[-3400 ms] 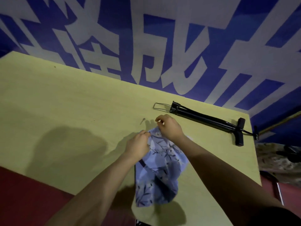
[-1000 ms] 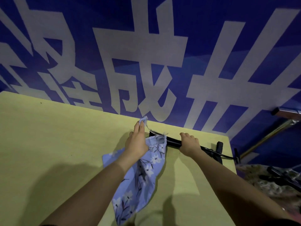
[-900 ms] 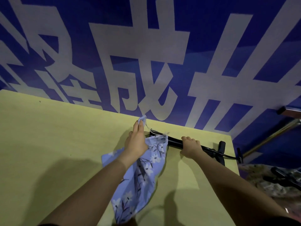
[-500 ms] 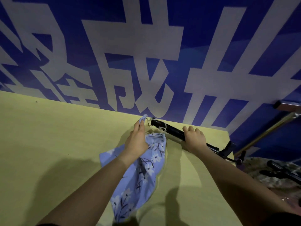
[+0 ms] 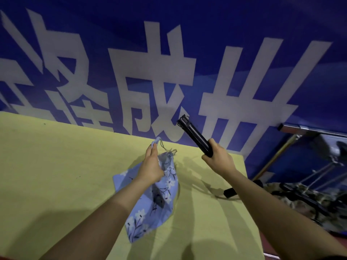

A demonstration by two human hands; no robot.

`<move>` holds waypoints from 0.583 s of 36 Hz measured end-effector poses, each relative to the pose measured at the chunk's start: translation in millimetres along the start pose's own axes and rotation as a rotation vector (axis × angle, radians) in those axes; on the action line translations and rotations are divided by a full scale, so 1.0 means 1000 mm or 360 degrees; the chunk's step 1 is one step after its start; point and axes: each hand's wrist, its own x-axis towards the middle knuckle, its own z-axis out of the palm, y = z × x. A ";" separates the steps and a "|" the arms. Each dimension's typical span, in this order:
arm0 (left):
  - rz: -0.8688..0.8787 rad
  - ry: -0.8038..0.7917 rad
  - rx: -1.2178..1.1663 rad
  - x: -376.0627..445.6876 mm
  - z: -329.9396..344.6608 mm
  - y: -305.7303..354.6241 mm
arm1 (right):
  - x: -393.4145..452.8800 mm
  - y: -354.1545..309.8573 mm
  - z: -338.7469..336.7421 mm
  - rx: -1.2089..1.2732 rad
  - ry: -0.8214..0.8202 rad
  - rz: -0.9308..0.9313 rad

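Fingers (image 5: pixel 152 148) of left hand (image 5: pixel 152 166) pinch the top hem of the blue floral bag (image 5: pixel 150 209), its cord (image 5: pixel 165 147) dangling. One side is lifted, likely so the mouth gapes rightward. The bag's body trails down onto the yellow table (image 5: pixel 56 166). Right hand (image 5: pixel 218 158): fingers wrapped round the barrel of the black pump (image 5: pixel 195 135). The pump is held clear of the table and tilted, upper end against the blue banner (image 5: pixel 150 72), lower end near the table's right edge. Pump and bag are apart, so nothing is inserted yet. Judgement: the mid-barrel grip suits swinging one end round to the opening.
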 end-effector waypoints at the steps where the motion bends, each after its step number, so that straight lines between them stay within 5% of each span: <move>1: 0.0013 0.0006 -0.0013 -0.004 -0.002 0.001 | -0.003 -0.003 -0.003 0.0033 -0.0037 -0.0011; 7: 0.0090 0.0041 -0.0135 -0.019 -0.014 0.005 | -0.017 -0.025 -0.005 -0.0004 -0.0374 -0.0188; 14: -0.0023 0.0170 -0.0239 -0.037 -0.026 -0.002 | -0.030 -0.036 0.005 -0.0296 -0.0482 -0.0290; 21: -0.0021 0.0122 0.0178 -0.051 -0.030 0.000 | -0.034 -0.045 0.007 -0.0752 -0.0419 -0.0592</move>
